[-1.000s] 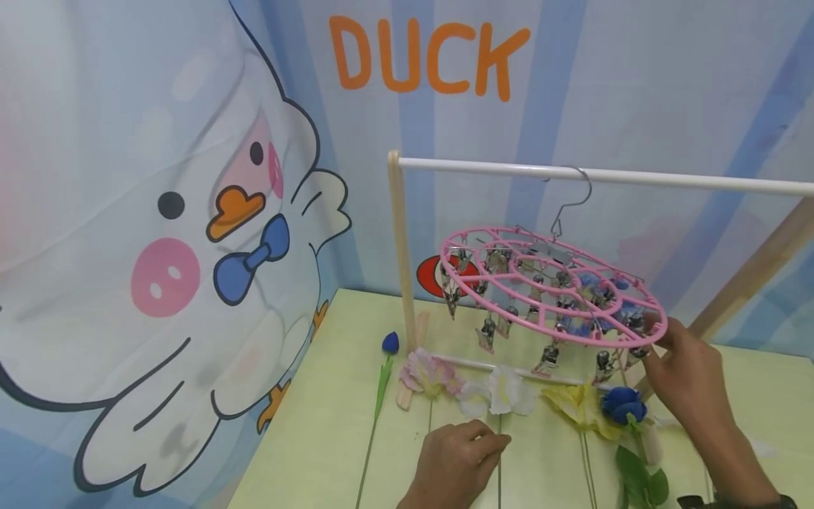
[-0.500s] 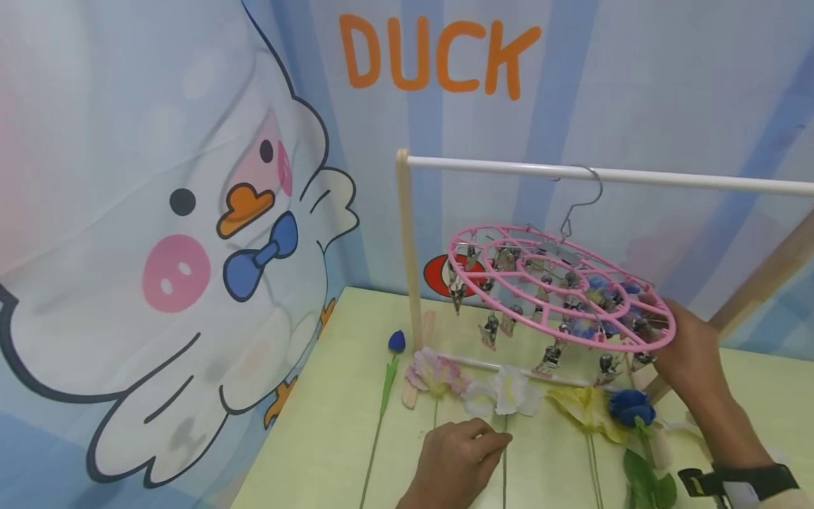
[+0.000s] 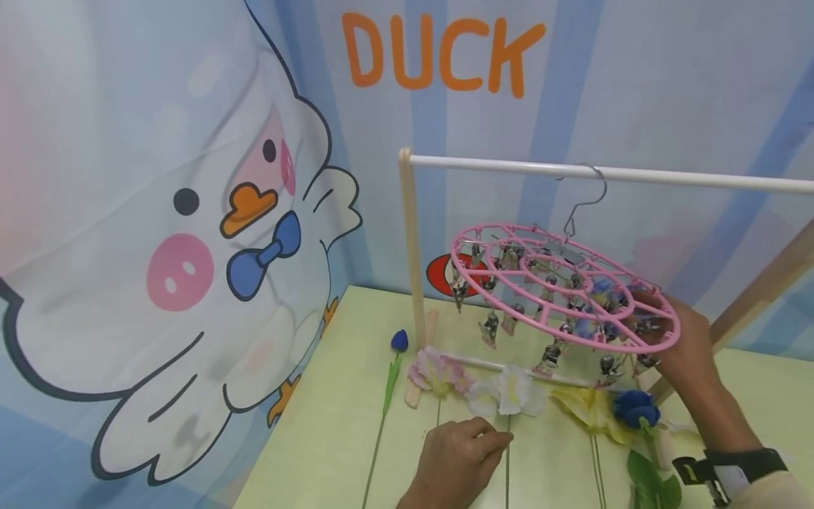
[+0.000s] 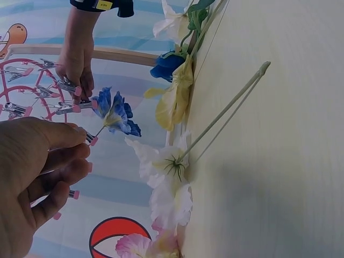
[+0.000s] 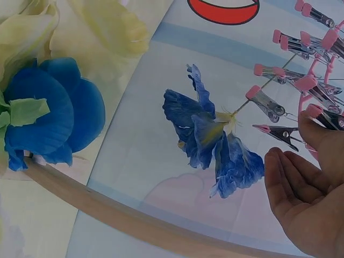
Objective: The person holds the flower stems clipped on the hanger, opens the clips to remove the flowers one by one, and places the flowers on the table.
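A pink round clip hanger [image 3: 540,326] hangs tilted by its metal hook from a white rod. Its metal clips have pink tips. A blue ruffled flower [image 5: 209,137] hangs head down below the hanger, its thin stem running up among the clips. My right hand [image 3: 689,353] is at the hanger's right rim; in the right wrist view its thumb lies against a clip [image 5: 327,117], with the fingertips apart from the thumb. Low in front, my left hand [image 3: 454,463] has loosely curled fingers, nothing in them, beside the stem of a white flower [image 3: 509,392].
On the pale yellow table [image 3: 318,438] lie a blue tulip [image 3: 399,341], a pink flower [image 3: 439,372], a yellow flower [image 3: 588,410] and a blue rose [image 3: 636,408]. The white rod [image 3: 496,165] sits on wooden posts [image 3: 411,247] before a printed cloth.
My right hand has shifted from the rim's outer edge further in and up beneath the hanger's right side. The view has swung slightly left. My left hand stays in its place.
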A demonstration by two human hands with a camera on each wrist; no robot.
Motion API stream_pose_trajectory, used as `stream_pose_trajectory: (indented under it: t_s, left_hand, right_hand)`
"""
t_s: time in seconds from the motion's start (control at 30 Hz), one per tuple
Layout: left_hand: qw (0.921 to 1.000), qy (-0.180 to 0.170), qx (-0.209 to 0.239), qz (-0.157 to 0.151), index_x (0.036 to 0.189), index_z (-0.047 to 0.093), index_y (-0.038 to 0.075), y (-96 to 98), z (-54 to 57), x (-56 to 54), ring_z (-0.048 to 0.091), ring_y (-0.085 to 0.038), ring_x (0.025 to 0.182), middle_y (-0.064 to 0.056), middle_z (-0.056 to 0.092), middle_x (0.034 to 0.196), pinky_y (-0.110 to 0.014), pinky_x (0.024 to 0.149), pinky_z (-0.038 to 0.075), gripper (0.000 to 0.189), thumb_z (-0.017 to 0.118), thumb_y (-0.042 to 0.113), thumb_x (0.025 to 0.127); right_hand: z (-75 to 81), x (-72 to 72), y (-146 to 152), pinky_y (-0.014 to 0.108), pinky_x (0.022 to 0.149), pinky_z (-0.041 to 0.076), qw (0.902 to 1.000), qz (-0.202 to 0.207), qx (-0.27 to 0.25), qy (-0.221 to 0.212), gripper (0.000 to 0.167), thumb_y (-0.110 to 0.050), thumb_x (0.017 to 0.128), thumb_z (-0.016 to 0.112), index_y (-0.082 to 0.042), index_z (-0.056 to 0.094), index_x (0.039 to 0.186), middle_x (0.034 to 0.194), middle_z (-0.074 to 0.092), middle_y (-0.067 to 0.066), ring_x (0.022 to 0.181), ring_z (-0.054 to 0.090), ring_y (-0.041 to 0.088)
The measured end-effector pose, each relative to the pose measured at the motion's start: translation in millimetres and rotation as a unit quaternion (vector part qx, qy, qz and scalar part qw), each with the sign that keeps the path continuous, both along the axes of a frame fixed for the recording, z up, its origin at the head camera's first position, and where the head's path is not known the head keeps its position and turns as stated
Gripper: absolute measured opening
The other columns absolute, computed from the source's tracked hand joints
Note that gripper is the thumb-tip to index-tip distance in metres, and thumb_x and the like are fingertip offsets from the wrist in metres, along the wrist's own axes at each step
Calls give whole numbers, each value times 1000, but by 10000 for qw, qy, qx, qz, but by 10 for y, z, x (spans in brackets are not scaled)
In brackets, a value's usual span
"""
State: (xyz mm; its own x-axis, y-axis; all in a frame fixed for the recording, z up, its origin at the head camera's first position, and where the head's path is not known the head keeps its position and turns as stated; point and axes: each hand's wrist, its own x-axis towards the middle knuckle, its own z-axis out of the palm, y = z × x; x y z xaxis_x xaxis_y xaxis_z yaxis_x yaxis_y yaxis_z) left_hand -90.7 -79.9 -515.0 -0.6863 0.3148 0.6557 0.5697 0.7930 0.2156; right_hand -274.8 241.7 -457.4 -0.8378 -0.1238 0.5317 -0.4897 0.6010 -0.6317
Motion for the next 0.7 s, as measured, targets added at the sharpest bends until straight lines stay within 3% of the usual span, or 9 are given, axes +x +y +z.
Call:
stream_pose_trajectory:
  t_s: [0.07,0.2,0.4,0.47,0.57,0.63,0.7]
  left_hand:
    - [10000,-39,3,-7,90,85,25,-7,-3,1,64,3,57,13,74,79,-6,56,44,10,91,19,84]
    - [10000,-85,-10,6,90,86,24,-23,-7,-1,64,2,58,12,74,79,-6,56,44,10,91,18,84]
    - [10000,-55,-18,-21,90,86,24,-22,-7,2,64,3,58,13,74,79,-5,56,43,10,91,18,84]
    - [10000,-54,-39,-7,90,86,24,-22,-8,1,63,3,58,13,74,79,-5,56,43,10,92,19,84]
    - [9999,-53,-94,51,90,86,26,-27,-11,1,62,3,58,14,73,78,-6,55,42,11,92,20,84]
    - [9999,-51,-113,86,90,86,26,-31,-10,1,62,3,57,14,73,78,-7,55,42,11,92,20,84]
    - [9999,-58,-112,88,90,86,26,-33,-7,2,62,2,57,14,73,78,-7,55,42,10,92,19,84]
  right_hand:
    - [-13,-8,-11,0,72,42,9999,16,-86,-56,45,13,85,74,8,70,130,102,53,-42,82,50,-27]
    - [-30,-11,-55,1,72,44,9993,96,-332,-117,45,16,86,70,11,68,130,99,60,-37,82,52,-25]
    - [-53,-6,-78,0,76,42,9989,142,-437,-127,47,17,84,69,12,66,131,102,52,-50,88,52,-26]
    - [-49,9,-65,0,73,43,9993,109,-322,-146,47,15,85,70,12,66,131,102,63,-37,86,51,-26]
    - [-30,47,-45,0,69,43,9999,-19,-39,-130,44,12,87,72,12,66,130,100,78,2,84,46,-29]
    - [-17,78,-47,0,67,41,9998,-78,161,-49,41,9,90,73,11,66,130,102,75,28,84,43,-30]
    - [-8,107,-54,-2,69,39,9992,-136,362,138,38,7,90,75,10,67,127,102,74,33,85,42,-29]
